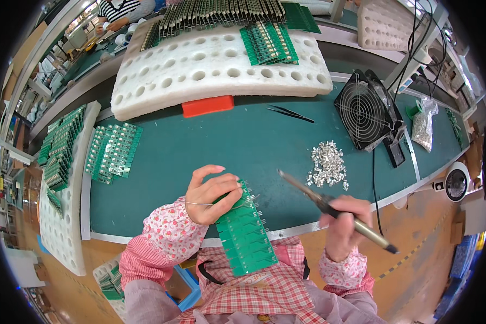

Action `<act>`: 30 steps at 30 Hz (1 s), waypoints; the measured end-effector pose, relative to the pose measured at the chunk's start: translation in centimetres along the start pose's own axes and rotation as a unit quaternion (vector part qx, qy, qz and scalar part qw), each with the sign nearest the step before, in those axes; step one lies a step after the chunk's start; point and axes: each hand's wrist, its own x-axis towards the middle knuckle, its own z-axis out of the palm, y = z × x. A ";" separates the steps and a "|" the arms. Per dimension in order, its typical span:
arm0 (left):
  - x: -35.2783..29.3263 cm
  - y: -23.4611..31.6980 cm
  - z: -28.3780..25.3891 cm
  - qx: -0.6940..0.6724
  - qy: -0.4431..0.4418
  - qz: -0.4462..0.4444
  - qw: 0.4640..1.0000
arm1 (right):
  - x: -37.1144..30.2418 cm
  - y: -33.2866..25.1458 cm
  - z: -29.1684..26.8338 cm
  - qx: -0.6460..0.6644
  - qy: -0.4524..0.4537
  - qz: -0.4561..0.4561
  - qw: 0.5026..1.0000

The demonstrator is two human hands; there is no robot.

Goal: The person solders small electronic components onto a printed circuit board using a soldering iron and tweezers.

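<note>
The far end of a green circuit board panel (245, 237) is gripped by the left hand (213, 197), fingers folded over it, and a thin wire (198, 203), apparently solder, is held in the same hand, its free end reaching toward the panel's right edge. The panel's long axis is aimed from the grip back toward the body, angled slightly rightward, and the table's near edge is overhung. Small metal parts are lined along the right edge, the side nearer the right hand (344, 224). By that hand, somewhat blurred, a soldering iron (323, 202) is firmly grasped, its tip pointed forward and left, beyond and right of the panel's far end, apart from it. Farther right, loose metal pieces (328, 166) are heaped on the green work surface (221, 140); tweezers (290, 113) are laid beyond.
</note>
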 end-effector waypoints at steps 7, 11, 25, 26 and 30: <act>0.7 1.9 0.3 -0.221 0.043 -0.143 0.964 | 1.6 3.1 4.0 -0.190 -0.211 -0.010 0.959; 0.7 2.6 1.1 -0.356 0.091 -0.275 0.889 | 1.3 3.6 4.6 -0.197 -0.205 -0.030 0.958; 1.3 1.5 0.2 -0.516 -0.003 -0.499 0.696 | -1.0 3.5 5.7 -0.202 -0.133 0.020 0.970; 1.2 1.5 0.4 -0.516 -0.007 -0.499 0.697 | -1.1 3.6 5.7 -0.208 -0.122 0.014 0.970; 0.8 2.3 1.1 -0.492 0.035 -0.461 0.738 | -1.6 3.8 5.7 -0.217 -0.093 0.002 0.972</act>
